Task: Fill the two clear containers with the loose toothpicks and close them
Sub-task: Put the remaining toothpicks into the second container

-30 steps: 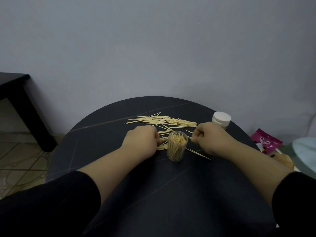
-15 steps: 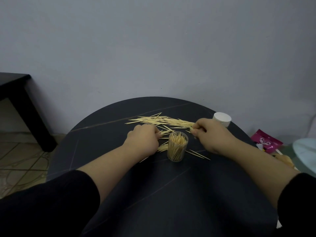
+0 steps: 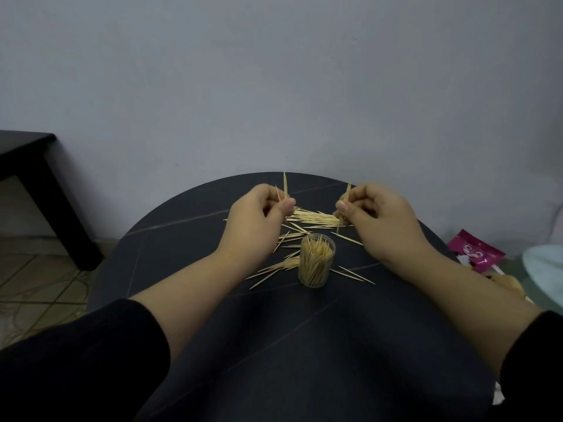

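Container upright on table, loose toothpicks behind it

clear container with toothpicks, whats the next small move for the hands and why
Probably bring both pinches down over the open clear container and drop them in. The left hand and right hand each hold a few toothpicks upright above the table, and loose ones remain.

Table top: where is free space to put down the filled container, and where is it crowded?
Free: the table near edge, between the forearms, in front of the clear container; also its far-left part. Crowded: loose toothpicks around and behind the container, under both hands.
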